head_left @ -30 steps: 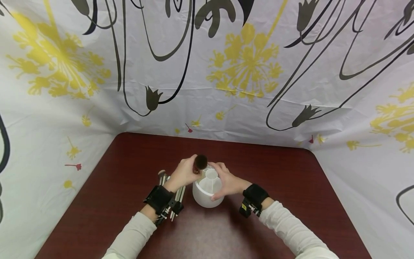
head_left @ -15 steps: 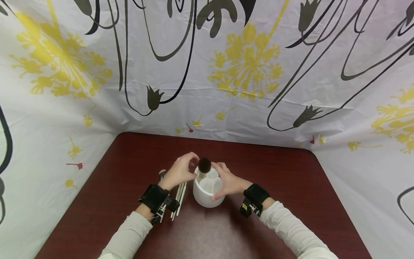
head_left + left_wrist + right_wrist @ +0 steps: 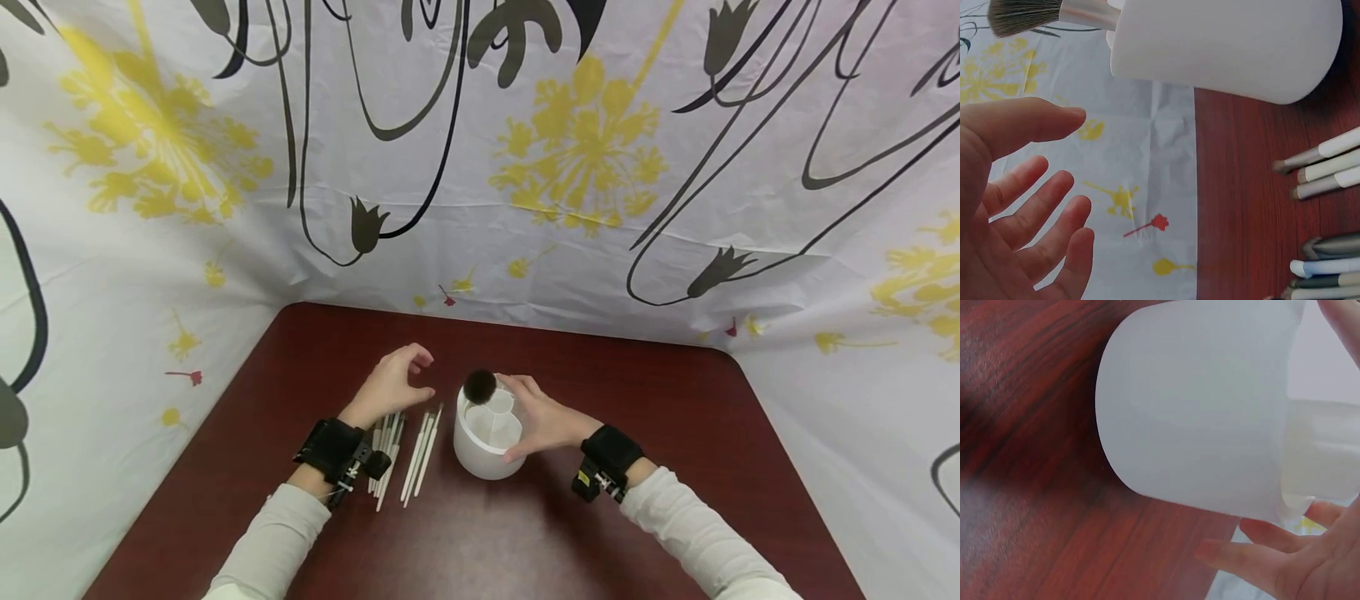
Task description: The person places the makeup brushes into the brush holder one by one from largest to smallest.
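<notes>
A white round brush holder (image 3: 486, 460) with inner compartments stands upright on the table. In its left compartment stands a makeup brush (image 3: 480, 387), dark fluffy bristles up; the left wrist view shows its pale metal collar above the rim. My right hand (image 3: 553, 418) grips the holder from the right, thumb at the near side and fingers at the far rim. To the left of the holder my left hand (image 3: 388, 387) hovers with nothing in it, fingers loosely bent and apart from the thumb. Below that hand lie several slim makeup brushes (image 3: 387, 454).
Between that bundle and the holder lies a smaller group of pale-handled brushes (image 3: 422, 454). The dark red wooden table (image 3: 600, 533) ends at a white patterned cloth (image 3: 450, 208) behind and on both sides.
My left hand has let go of the fluffy brush, now standing in the holder, and moved left with its fingers opened. The right hand stays on the holder.
</notes>
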A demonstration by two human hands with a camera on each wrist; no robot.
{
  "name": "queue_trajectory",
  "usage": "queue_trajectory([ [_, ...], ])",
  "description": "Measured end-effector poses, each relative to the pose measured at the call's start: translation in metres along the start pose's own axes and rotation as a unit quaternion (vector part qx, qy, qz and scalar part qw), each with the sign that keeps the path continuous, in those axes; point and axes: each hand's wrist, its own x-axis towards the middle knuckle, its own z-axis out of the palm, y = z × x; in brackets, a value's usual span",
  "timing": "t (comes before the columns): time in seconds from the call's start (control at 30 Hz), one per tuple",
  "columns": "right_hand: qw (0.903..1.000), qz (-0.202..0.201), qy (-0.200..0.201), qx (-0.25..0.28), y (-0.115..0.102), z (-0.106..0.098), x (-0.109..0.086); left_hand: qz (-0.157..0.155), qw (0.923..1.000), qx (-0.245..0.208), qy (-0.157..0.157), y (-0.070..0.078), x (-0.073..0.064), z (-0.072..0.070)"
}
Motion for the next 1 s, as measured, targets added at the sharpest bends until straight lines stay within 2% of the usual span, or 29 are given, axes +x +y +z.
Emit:
queue_trajectory([
  [0.17, 0.9996, -0.002, 0.010, -0.026, -0.001, -0.007, -0.002, -0.022, 0.9997, -0.001, 0.006, -0.008, -0.003, -0.005],
  [0.33, 0.9995, -0.003, 0.007, -0.029, -0.002, -0.012, 0.003, -0.034, 0.9993, 0.007, 0.012, -0.020, -0.005, -0.009],
  [0.57, 0.9994, 0.001, -0.034, -0.010, -0.009, -0.017, 0.016, -0.068, 0.9975, 0.018, 0.002, -0.037, -0.013, -0.013],
  [0.8, 0.9970, -0.009, -0.077, -0.006, -0.008, -0.015, 0.020, -0.079, 0.9964, 0.024, -0.018, -0.046, -0.018, -0.016],
  [1.0, 0.9989, 0.002, -0.043, -0.017, -0.009, -0.013, 0.019, -0.086, 0.9953, 0.035, -0.026, -0.052, -0.020, -0.015],
])
